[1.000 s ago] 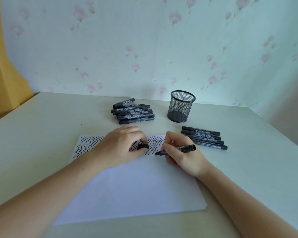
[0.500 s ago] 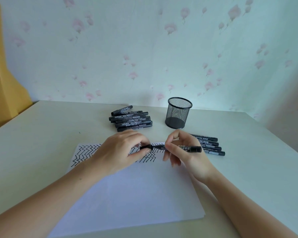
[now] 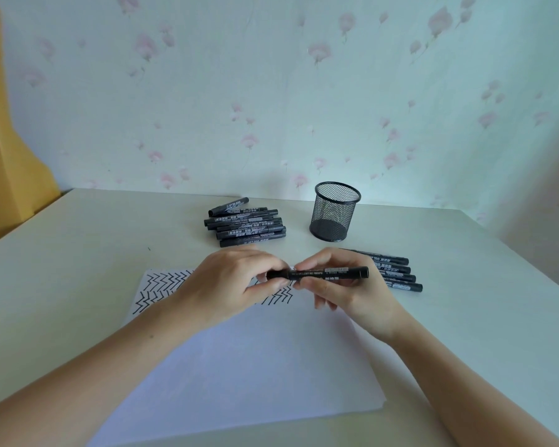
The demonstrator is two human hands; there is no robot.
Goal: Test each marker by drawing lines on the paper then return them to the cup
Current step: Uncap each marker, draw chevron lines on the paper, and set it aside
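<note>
Both hands, left and right, pinch one black marker (held level) above the paper.

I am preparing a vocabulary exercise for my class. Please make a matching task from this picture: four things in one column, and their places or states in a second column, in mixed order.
Things:
1. mesh cup
2. held marker
3. paper
4. marker pile

Places or states:
a. bears zigzag lines
b. between both hands
c. upright, no markers inside
d. left of the cup

Pairs: 1-c, 2-b, 3-a, 4-d
</note>
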